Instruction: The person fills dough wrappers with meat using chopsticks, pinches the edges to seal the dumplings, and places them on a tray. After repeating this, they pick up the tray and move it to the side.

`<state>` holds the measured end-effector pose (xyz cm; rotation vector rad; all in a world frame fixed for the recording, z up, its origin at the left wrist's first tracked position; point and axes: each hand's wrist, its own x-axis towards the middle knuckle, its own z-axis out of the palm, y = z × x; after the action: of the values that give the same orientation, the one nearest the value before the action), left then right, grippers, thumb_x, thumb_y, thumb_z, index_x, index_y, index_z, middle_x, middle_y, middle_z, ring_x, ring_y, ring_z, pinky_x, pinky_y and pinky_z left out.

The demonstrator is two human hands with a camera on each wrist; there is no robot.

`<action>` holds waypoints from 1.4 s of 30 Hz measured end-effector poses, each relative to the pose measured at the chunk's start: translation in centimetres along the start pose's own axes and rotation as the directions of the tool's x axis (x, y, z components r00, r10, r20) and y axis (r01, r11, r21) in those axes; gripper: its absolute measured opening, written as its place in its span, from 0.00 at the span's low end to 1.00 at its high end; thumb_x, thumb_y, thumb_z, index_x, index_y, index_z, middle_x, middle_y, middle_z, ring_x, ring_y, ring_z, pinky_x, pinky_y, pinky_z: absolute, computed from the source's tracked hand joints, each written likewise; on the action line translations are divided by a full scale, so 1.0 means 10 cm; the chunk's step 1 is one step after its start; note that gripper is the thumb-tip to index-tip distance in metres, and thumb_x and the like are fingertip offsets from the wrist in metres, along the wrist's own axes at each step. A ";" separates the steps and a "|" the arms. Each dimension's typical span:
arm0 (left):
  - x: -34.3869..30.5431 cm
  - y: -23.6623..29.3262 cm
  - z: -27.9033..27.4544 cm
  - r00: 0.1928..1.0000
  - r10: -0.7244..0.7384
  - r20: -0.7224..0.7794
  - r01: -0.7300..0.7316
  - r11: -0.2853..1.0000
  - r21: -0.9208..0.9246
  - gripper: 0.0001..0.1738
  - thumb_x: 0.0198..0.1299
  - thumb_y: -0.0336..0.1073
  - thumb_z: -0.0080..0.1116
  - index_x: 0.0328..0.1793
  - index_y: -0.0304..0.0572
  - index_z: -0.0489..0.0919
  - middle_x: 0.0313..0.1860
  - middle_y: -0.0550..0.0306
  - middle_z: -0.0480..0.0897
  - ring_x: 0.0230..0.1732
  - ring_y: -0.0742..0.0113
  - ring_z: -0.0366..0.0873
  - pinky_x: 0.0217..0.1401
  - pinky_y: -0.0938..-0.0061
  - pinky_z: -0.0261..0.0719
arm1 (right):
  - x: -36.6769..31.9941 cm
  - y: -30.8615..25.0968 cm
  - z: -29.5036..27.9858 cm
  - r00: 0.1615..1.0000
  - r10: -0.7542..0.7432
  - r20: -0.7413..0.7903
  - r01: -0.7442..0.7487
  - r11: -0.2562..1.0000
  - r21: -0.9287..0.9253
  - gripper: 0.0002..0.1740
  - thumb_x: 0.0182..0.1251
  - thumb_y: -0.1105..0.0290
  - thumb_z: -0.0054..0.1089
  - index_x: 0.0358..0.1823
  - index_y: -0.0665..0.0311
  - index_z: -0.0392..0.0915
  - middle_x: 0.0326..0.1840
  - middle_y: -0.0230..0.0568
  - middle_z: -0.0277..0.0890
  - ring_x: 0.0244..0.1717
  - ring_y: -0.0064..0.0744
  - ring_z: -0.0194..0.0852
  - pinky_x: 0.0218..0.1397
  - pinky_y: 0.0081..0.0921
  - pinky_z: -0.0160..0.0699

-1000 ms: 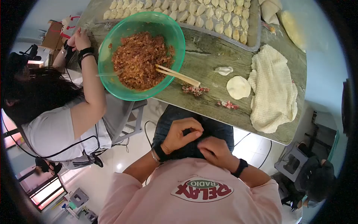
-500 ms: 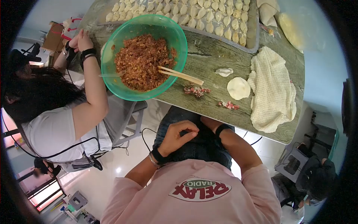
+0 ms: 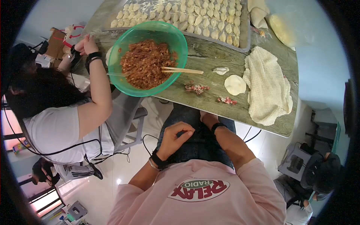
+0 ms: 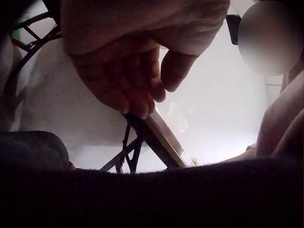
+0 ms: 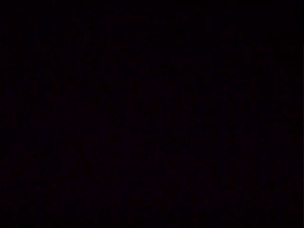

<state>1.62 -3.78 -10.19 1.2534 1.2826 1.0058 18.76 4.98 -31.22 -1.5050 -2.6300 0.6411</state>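
Observation:
In the head view my left hand point(image 3: 174, 139) hangs over my lap, its fingers loosely curled with nothing in them. The left wrist view shows the same hand point(image 4: 137, 61) from below, palm bare. My right hand point(image 3: 207, 118) is low against my thighs at the table edge; its fingers are hidden from sight, and the right wrist view is black. On the table beyond lie a round dough wrapper point(image 3: 235, 85), a small folded dumpling point(image 3: 220, 71) and a cream cloth point(image 3: 266, 88). A green bowl point(image 3: 177, 84) holds minced filling point(image 3: 148, 63) with chopsticks point(image 3: 187, 70) resting in it.
A metal tray point(image 3: 245, 41) with rows of dumplings stands at the back of the table point(image 3: 210, 56). Red-and-white scraps point(image 3: 197, 88) lie near the front edge. A person point(image 3: 56, 127) sits at the left, forearms at the table. Another person point(image 3: 324, 176) is at the far right.
My right hand has moved from beside the left hand, forward and down to my thighs by the table edge. The left hand stays over my lap. The view has shifted slightly.

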 end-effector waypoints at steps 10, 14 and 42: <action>-0.26 -0.03 -0.09 0.996 -0.004 -0.090 0.005 1.000 0.003 0.05 0.55 0.29 0.56 0.35 0.34 0.79 0.36 0.54 0.81 0.38 0.68 0.77 0.42 0.77 0.73 | 0.12 -0.33 -0.42 0.945 0.254 0.205 -0.215 0.957 -0.194 0.27 0.53 0.67 0.51 0.57 0.64 0.67 0.58 0.51 0.67 0.61 0.45 0.62 0.64 0.40 0.57; -0.30 -0.03 -0.10 0.995 -0.005 -0.103 0.007 1.000 0.018 0.05 0.56 0.29 0.56 0.34 0.34 0.79 0.36 0.55 0.81 0.38 0.69 0.77 0.41 0.77 0.73 | 0.08 -0.31 -0.40 0.973 0.182 0.144 -0.148 0.965 -0.216 0.26 0.52 0.67 0.52 0.55 0.66 0.68 0.56 0.49 0.70 0.59 0.44 0.65 0.62 0.38 0.61; -0.07 0.01 0.36 0.968 -0.159 0.192 0.219 0.908 -0.356 0.23 0.57 0.29 0.56 0.59 0.37 0.66 0.49 0.57 0.74 0.43 0.74 0.74 0.45 0.79 0.74 | -0.90 -0.81 -2.02 0.937 0.066 0.344 -0.273 -0.478 0.835 0.17 0.61 0.77 0.53 0.52 0.70 0.69 0.45 0.44 0.74 0.47 0.35 0.75 0.52 0.29 0.75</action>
<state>5.15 -4.78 -10.42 0.8763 1.0072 0.9363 21.72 0.53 -8.29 -0.9315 -0.4599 2.2302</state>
